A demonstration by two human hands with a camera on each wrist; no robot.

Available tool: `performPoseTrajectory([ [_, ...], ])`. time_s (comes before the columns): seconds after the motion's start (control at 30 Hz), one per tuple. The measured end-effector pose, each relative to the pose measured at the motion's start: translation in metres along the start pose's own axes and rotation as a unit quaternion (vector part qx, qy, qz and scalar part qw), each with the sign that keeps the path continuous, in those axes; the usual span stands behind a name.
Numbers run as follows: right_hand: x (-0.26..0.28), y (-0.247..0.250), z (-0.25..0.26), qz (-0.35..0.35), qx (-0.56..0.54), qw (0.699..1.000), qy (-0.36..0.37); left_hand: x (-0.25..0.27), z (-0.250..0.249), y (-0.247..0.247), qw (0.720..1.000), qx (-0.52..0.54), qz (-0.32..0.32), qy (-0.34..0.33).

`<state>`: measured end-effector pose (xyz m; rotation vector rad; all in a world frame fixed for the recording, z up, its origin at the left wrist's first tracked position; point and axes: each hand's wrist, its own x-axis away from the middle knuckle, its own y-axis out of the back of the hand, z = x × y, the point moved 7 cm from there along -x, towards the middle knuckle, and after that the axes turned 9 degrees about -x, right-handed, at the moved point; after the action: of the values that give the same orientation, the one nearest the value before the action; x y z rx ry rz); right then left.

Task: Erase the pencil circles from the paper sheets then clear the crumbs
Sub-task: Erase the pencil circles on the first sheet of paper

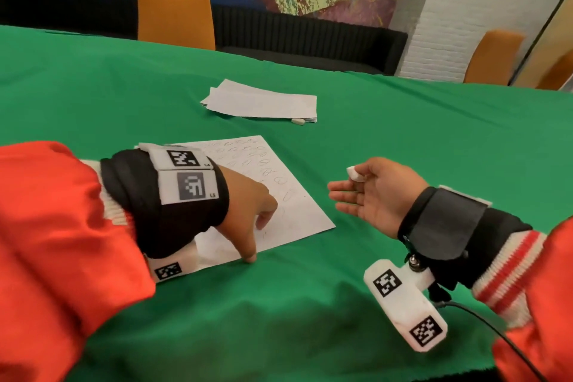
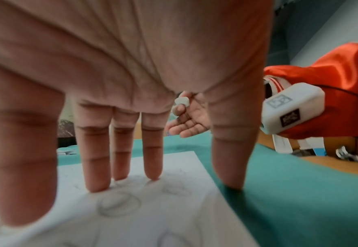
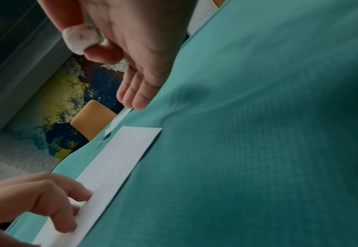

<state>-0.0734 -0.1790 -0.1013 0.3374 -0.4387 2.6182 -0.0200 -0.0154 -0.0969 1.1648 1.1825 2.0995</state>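
The left hand (image 1: 248,211) pressed straight, spread fingers on the thin paper sheet (image 1: 297,214); the right hand (image 1: 376,195) pinched a small, rounded white eraser (image 1: 355,173) above the green cloth (image 1: 310,304).

Orange sleeves (image 1: 46,226), black tagged wristbands (image 1: 173,195).

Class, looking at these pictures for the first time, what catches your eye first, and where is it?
The left hand presses its fingertips on a sheet covered in pencil circles, near the middle of the green cloth. To its right, the raised right hand pinches a white eraser. Farther back lies a paper stack.
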Motion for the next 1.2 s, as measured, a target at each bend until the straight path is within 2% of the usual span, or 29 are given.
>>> performPoseTrajectory([
  [0.3, 0.004, -0.011, -0.005, 0.006, 0.002, 1.0, 0.006, 0.012, 0.004, -0.013, 1.0, 0.0, 0.024, -0.002],
  [0.67, 0.016, -0.019, -0.004, 0.015, 0.009, 1.0, 0.008, 0.028, 0.007, 0.002, 0.999, 0.032, -0.034, 0.005],
  [0.9, 0.035, -0.028, 0.001, 0.045, 0.02, 0.998, 0.025, 0.055, -0.017, -0.009, 0.998, 0.055, 0.014, -0.033],
  [1.07, 0.051, -0.038, -0.002, 0.082, 0.104, 0.99, 0.043, 0.069, -0.026, -0.007, 0.995, 0.088, 0.041, -0.013],
  [1.2, 0.06, -0.044, -0.005, 0.12, 0.257, 0.957, 0.056, 0.065, -0.02, 0.012, 0.994, 0.105, 0.024, -0.005],
])
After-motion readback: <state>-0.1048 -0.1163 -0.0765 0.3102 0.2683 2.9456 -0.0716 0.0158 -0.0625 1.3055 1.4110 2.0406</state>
